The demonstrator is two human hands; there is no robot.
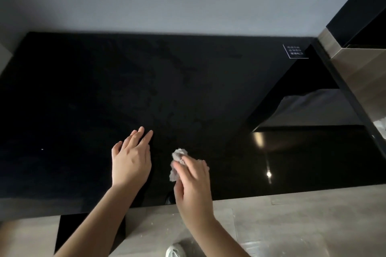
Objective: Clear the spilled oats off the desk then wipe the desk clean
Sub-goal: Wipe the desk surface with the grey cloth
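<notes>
A glossy black desk (87, 94) fills the view, with faint dull smears across its middle (177, 98). One tiny pale speck (42, 149) lies at the left. My left hand (130, 162) rests flat on the desk near its front edge, fingers straight. Just to its right, my right hand (193, 183) holds a crumpled grey-white tissue (177, 162) against the desk surface, its fingers curled over the wad. No pile of oats shows on the desk.
A grey wall stands behind the desk. A small white-lettered label (295, 51) sits at the back right corner. A wood-and-black cabinet (355, 62) borders the right side. Below the front edge lie a pale floor (292, 225) and a white shoe (176, 251).
</notes>
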